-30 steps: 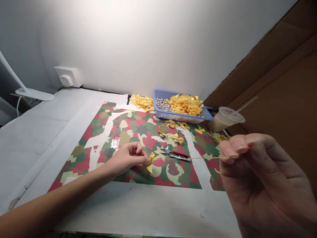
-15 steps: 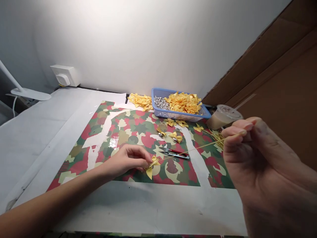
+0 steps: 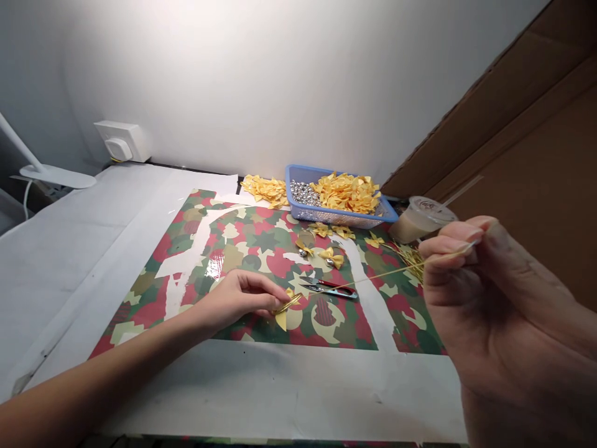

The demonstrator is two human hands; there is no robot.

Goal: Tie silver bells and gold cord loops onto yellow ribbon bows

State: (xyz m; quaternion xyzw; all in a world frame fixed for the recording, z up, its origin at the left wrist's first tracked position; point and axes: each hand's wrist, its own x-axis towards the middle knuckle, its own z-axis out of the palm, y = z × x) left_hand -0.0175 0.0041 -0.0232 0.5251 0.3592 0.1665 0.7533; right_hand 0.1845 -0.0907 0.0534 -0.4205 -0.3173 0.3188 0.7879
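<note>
Low over the patterned sheet, my left hand (image 3: 247,295) pinches a yellow ribbon bow (image 3: 281,320) with gold cord across it. From there a thin gold cord (image 3: 389,272) runs taut, up and to the right. Its other end is pinched between the thumb and fingers of my right hand (image 3: 485,292), raised close to the camera. Beneath the cord lie thread snips (image 3: 331,289) with dark blades. Just beyond them rest two yellow bows with silver bells (image 3: 331,258). Part of the held bow is hidden by my left fingers.
A blue basket (image 3: 338,218) at the back holds silver bells and yellow bows. More bows (image 3: 265,190) are piled left of it. A lidded drink cup (image 3: 410,227) and a bundle of gold cords (image 3: 408,258) stand close to my right hand. Cardboard (image 3: 527,155) walls the right side.
My right hand has shifted slightly to the right, with the cord still stretched from the bow. My left hand stays nearly in place.
</note>
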